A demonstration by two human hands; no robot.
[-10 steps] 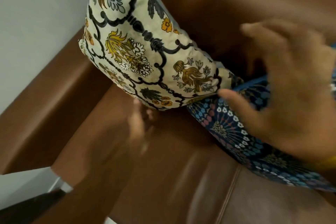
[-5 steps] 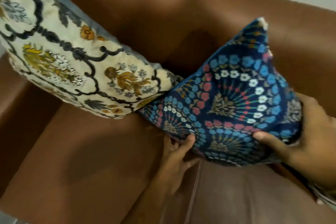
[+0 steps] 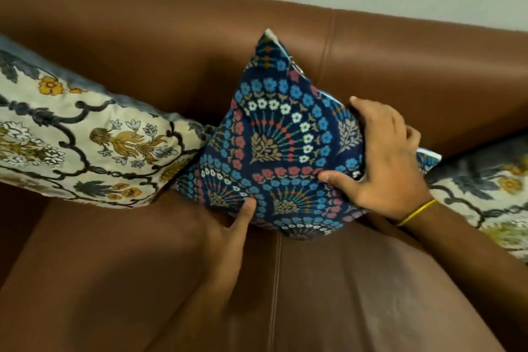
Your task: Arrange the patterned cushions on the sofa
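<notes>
Blue cushion point(image 3: 285, 151), mid-frame on the sofa point(image 3: 400, 66), is grasped by the left hand point(image 3: 228, 234) below and the right hand point(image 3: 383, 163).

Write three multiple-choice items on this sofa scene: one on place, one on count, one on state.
1. Where is the blue cushion?
A. between two cream cushions
B. on the floor
C. on the armrest

2. How many cushions show?
A. one
B. three
C. five

3. What are the hands doing?
A. hanging free
B. both holding the blue cushion
C. holding a cream cushion

Key:
1. A: cream floral cushions lie at its left and right.
2. B: one blue, two cream.
3. B: left hand grips its lower edge, right hand its right side.
</notes>
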